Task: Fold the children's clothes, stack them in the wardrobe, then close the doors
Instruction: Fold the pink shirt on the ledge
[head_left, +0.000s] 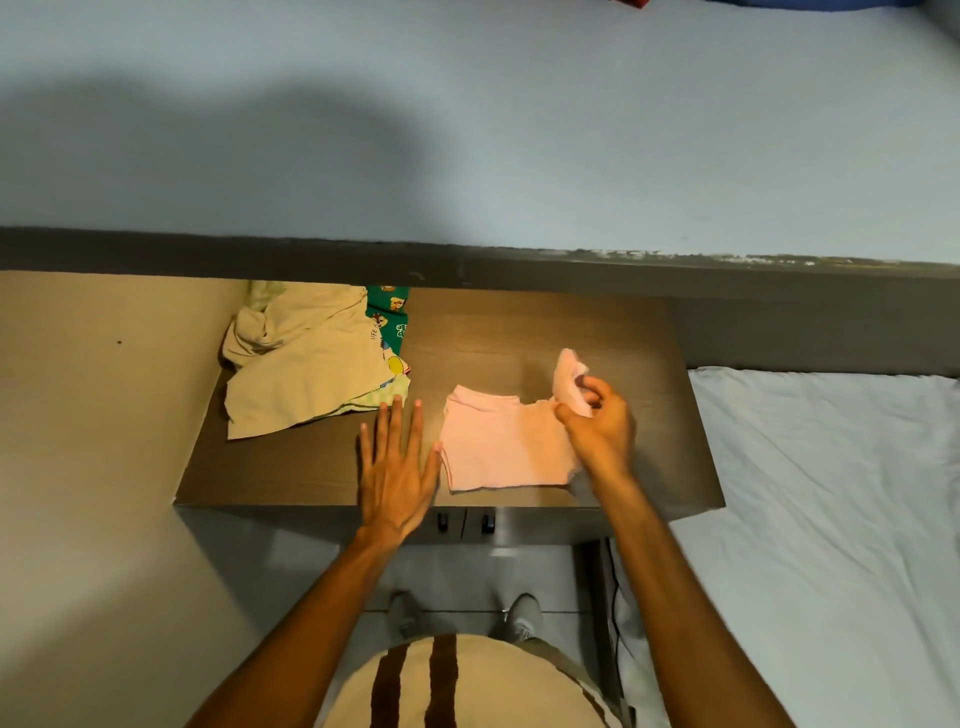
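A small pink garment (498, 447) lies spread on the brown cabinet top (311, 467). My right hand (597, 421) pinches its right edge and lifts that part up off the surface. My left hand (397, 467) rests flat with fingers spread on the wood just left of the pink garment. A loose heap of clothes sits at the back left: a cream shirt (301, 369) on top, a green printed piece (389, 317) under it.
Two cabinet doors with dark handles (465, 522) sit shut below the top's front edge. A bed with a white sheet (831, 519) stands to the right. A beige wall (93, 415) is on the left, a dark ledge (467, 265) behind.
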